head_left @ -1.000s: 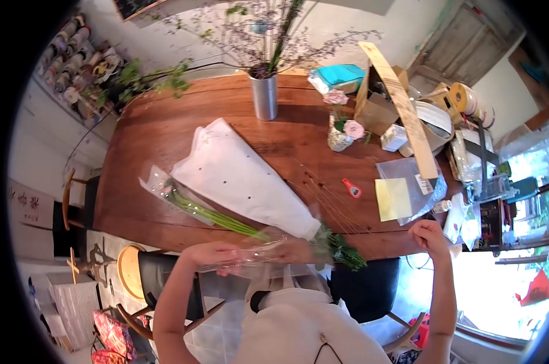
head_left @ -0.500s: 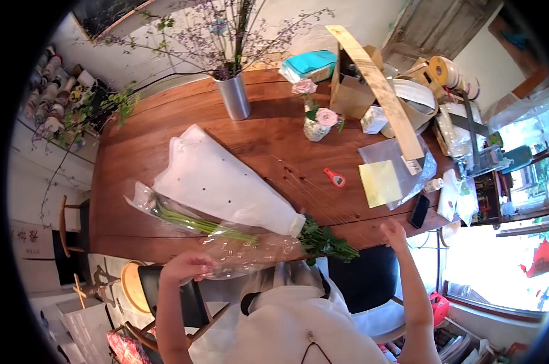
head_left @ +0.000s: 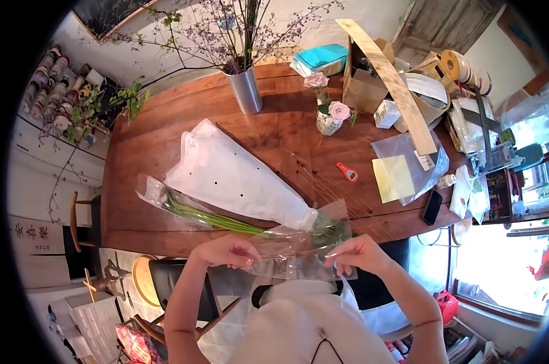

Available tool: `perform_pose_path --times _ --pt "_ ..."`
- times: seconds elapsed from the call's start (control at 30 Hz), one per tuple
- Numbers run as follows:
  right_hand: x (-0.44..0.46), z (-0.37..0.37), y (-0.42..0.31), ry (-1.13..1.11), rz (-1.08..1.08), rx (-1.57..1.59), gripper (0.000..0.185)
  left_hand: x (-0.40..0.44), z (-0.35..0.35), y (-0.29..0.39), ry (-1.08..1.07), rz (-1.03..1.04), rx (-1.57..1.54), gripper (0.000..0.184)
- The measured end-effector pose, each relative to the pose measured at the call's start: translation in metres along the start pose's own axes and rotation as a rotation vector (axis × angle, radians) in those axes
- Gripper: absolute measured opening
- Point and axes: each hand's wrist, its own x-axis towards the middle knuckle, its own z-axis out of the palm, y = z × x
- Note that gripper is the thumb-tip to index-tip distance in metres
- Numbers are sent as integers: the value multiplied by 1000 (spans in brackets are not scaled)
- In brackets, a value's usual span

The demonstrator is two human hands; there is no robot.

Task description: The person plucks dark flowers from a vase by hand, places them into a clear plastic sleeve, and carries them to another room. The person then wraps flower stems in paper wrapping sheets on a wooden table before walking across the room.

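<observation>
With fingers pinched, my left hand [head_left: 231,251] grips the near-left side of a clear plastic sheet [head_left: 294,242]. My right hand [head_left: 360,252] is closed on the sheet's right side, so it stretches between both hands at the table's front edge. Under its left part lie green flower stems [head_left: 217,221] inside clear wrap. Behind the sheet rests a bouquet wrapped in white paper [head_left: 226,173], with black dots on the paper. Its leafy green stem ends [head_left: 331,225] show through the plastic. The fingertips are partly hidden by folds and glare.
On the wooden table [head_left: 147,158] stand a metal vase [head_left: 245,91] of branches and a small vase [head_left: 328,123] with pink roses. To the right lie thin wires, a red-handled tool [head_left: 347,172], yellow paper [head_left: 393,180], a phone [head_left: 432,207] and a cardboard box [head_left: 367,90]. Chairs stand below the edge.
My right hand has come left from beside the phone and taken hold of the plastic. My left hand has moved right. The sheet now covers the leafy stem ends. The view has shifted slightly.
</observation>
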Motion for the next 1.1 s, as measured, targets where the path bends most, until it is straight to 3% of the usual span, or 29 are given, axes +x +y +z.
perform_pose_path --times 0.2,0.33,0.5,0.63,0.73,0.83,0.93,0.97,1.07,1.1 --pt "-14 -20 -2 363 -98 200 10 -2 -1 -2 30 -26 31 21" --pt "-29 -14 -2 452 -79 36 8 -7 -3 -10 60 -7 -48 22" --pt "-25 11 -3 366 18 -80 15 -8 0 0 47 8 -1 22" --pt "-17 18 9 361 -78 49 17 -5 1 -1 48 4 -11 21" --pt "-17 12 5 128 -47 247 23 -6 4 1 45 25 73 21" --pt "-16 9 -10 -150 115 52 31 -3 8 0 42 82 136 21" --pt "-3 27 -18 -290 192 -300 40 2 10 -2 3 95 99 22" --pt "0 36 -19 -249 184 -437 47 4 12 -2 -4 87 101 23" --pt "15 57 -10 -291 -19 -1007 44 10 17 -5 -12 88 148 23" --pt "18 61 -1 -272 -19 -963 39 12 19 -6 -14 90 170 23"
